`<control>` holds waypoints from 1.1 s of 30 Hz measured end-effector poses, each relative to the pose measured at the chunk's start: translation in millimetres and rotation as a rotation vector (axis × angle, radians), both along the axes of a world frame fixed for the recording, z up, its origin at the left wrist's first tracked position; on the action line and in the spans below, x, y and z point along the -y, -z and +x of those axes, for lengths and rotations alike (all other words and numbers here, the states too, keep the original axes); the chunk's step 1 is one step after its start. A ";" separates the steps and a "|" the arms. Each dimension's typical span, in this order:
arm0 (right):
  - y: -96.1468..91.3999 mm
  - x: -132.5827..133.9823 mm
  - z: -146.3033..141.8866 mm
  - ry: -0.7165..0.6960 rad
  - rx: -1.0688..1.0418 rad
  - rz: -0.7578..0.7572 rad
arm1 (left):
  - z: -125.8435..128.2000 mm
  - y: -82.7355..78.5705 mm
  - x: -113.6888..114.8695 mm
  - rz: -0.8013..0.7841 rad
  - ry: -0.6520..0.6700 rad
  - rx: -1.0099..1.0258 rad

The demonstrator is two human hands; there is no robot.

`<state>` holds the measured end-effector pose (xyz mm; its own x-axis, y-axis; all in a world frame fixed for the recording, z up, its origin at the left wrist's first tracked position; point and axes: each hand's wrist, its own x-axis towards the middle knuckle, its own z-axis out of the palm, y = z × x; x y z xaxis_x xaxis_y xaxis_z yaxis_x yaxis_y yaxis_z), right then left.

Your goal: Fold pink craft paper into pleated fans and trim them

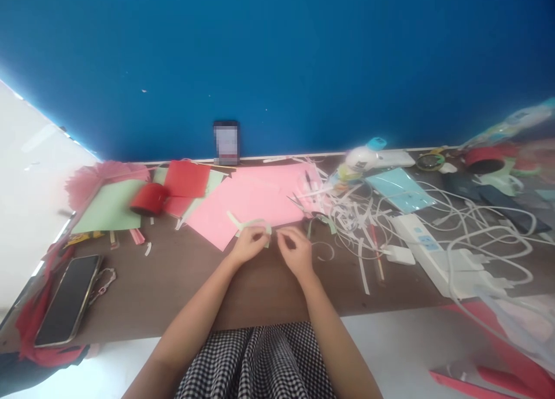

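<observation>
Near the table's middle, my left hand [250, 244] is closed in a pinch on a pale green paper strip [234, 218], whose loose end sticks out to the upper left over the pink paper [260, 194]. More of the strip curves above the fingers, and a small bit shows beside the fingertips. Just to the right, my right hand [295, 250] is closed with thumb and forefinger together, its fingertips close to the left ones. Whatever it pinches, if anything, is too small to make out. Scissors [297, 202] seem to lie on the pink paper behind it.
A tangle of white paper strips [351, 214] lies right of my hands, with a glue bottle [362, 159] behind. Further right is a power strip [420, 248] with cables. At left are a red roll [147, 199], green paper [108, 205] and a phone [69, 298].
</observation>
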<state>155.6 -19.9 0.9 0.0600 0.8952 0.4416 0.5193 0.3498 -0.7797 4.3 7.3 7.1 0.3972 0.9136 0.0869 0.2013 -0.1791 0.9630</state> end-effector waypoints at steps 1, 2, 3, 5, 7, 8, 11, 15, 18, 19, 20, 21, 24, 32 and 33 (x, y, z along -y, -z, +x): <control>-0.7 0.2 -0.3 -0.026 -0.023 -0.022 | -0.1 -0.2 0.2 -0.002 0.007 0.004; -1.4 0.5 -0.8 -0.056 -0.043 -0.045 | -0.1 -0.3 0.4 -0.001 0.010 0.005; -2.2 0.9 -1.3 -0.085 -0.062 -0.068 | 0.1 -0.3 0.5 0.003 0.010 0.003; -3.7 1.7 -2.1 -0.121 -0.093 -0.105 | 0.5 -0.1 0.7 0.014 0.004 -0.004; -5.1 2.1 -2.3 -0.132 -0.116 -0.130 | 0.9 0.3 0.8 0.026 0.003 -0.010; -5.7 2.3 -2.2 -0.134 -0.122 -0.140 | 1.1 0.3 0.9 0.033 0.008 -0.012; -6.7 2.4 -1.8 -0.127 -0.126 -0.150 | 1.2 -0.1 1.1 0.053 0.027 -0.027; -5.8 3.2 -2.4 -0.127 -0.122 -0.137 | 1.4 -0.3 1.6 0.073 0.017 -0.059; -4.2 3.7 -3.2 -0.143 -0.109 -0.121 | 1.6 0.8 1.6 0.073 -0.008 -0.103; -3.7 3.7 -3.4 -0.143 -0.100 -0.112 | 1.7 1.3 1.6 0.069 -0.011 -0.115; -3.3 3.6 -3.4 -0.140 -0.089 -0.100 | 1.8 1.8 1.5 0.064 -0.010 -0.125; -2.9 3.5 -3.4 -0.139 -0.076 -0.090 | 1.8 2.1 1.3 0.056 -0.005 -0.134; -2.2 3.0 -2.9 -0.142 -0.030 -0.061 | 2.0 2.4 0.9 0.032 0.010 -0.145; -1.5 2.4 -2.3 -0.122 0.058 -0.017 | 1.0 1.4 0.3 -0.028 0.062 -0.104; -1.5 1.9 -1.8 -0.109 0.061 -0.012 | 0.7 2.0 0.2 -0.033 0.063 -0.096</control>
